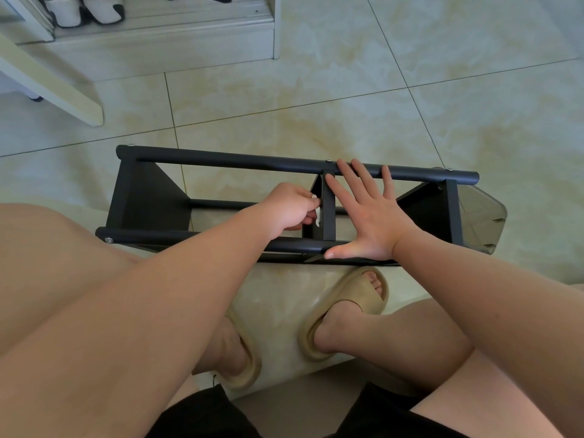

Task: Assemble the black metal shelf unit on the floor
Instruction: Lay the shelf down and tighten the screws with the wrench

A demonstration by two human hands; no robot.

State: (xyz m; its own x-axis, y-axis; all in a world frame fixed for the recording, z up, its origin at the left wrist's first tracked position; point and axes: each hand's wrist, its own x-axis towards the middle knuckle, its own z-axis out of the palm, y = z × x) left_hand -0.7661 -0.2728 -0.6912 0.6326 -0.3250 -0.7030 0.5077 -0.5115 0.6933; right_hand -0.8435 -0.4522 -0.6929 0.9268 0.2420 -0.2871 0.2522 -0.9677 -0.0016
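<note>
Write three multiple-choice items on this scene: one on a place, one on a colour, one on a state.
1. Where is the white piece?
A. on the floor
B. in the left hand, at the middle bar of the frame
C. in a pocket

2. What colour are the slippers?
A. red
B. beige
C. blue

3. How is the right hand?
A. clenched in a fist
B. gripping a screwdriver
C. flat on the frame, fingers spread

Answers:
1 B, since the left hand pinches it beside the bar.
2 B, since both are pale tan.
3 C, since the hand lies open across the frame and holds nothing.
</note>
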